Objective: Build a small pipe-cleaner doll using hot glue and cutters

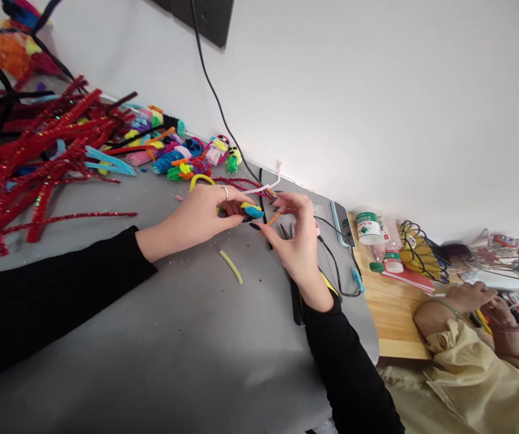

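Note:
My left hand [196,217], with a ring on one finger, pinches a small blue and yellow pipe-cleaner piece [254,211] between thumb and fingers. My right hand [302,244] is close on its right side, fingers curled and thumb apart from them. The right thumb tip reaches the lower edge of the piece; whether it touches I cannot tell. Between the right thumb and fingers shows a short orange pipe cleaner [270,222]. Behind the hands lie a pale pink pipe cleaner [278,175] and dark red ones. A yellow-green strip [231,267] lies on the grey table below.
Red tinsel pipe cleaners [55,157] heap at the left, beside several small pipe-cleaner figures [187,154] along the wall. Pliers [296,301] lie under my right wrist. A phone [342,223], a black cable [214,90] and bottles [392,259] are near; a co-worker's hands [476,301] work at right.

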Demonstrator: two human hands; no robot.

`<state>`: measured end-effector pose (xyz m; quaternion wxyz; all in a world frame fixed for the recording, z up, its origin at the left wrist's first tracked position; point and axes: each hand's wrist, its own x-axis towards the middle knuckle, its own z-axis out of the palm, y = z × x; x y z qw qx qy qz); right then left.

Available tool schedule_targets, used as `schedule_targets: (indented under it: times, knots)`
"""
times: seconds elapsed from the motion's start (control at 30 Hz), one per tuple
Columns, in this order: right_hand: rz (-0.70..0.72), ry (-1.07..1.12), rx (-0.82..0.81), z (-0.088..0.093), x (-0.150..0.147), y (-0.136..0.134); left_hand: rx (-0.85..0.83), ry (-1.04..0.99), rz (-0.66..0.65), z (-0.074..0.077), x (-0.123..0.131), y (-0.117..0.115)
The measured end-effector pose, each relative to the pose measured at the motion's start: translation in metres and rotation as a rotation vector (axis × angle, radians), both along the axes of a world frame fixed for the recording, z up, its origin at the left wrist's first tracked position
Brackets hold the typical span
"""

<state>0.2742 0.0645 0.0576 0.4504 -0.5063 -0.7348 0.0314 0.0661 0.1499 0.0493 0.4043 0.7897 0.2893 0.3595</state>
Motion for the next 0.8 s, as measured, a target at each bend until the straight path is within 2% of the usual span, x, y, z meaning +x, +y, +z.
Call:
schedule_targets:
  times: [0.13, 0.27, 0.4, 0.57, 0.8]
  knots:
    - [-0.039, 0.063, 0.027, -0.002, 0.003, 0.002, -0.049, -0.014, 0.014, -0.001, 0.000, 0.001]
    - [-0.025, -0.049, 0.028, 0.003, 0.002, 0.000, -0.061, -0.055, 0.000, -0.004, 0.002, 0.002]
    - [0.000, -0.162, 0.068, 0.006, -0.002, -0.002, -0.035, -0.048, -0.016, -0.003, 0.001, 0.001]
    - [0.025, -0.157, 0.093, 0.004, -0.003, -0.002, 0.032, -0.010, -0.029, -0.003, 0.000, 0.001]
    - [0.041, -0.159, 0.013, 0.007, -0.002, -0.002, 0.130, 0.000, -0.047, -0.011, 0.000, 0.003]
